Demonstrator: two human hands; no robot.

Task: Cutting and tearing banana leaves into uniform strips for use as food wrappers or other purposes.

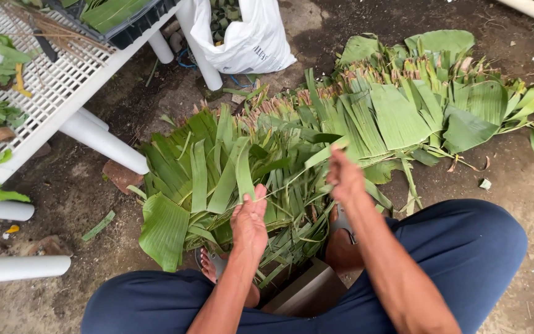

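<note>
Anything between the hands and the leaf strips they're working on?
Nothing visible. The left hand rests directly on the pile of green leaf strips, and the right hand already pinches one strip lifted from it.

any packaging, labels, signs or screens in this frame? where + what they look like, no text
White plastic bag: top centre, on the ground against a white table leg; soft, crumpled, open at the top, dark green leaf pieces inside, faint grey print on its side.
Dark crate: top left, on the white mesh table; rectangular, holding green leaves.
No signs or screens in view.
</note>
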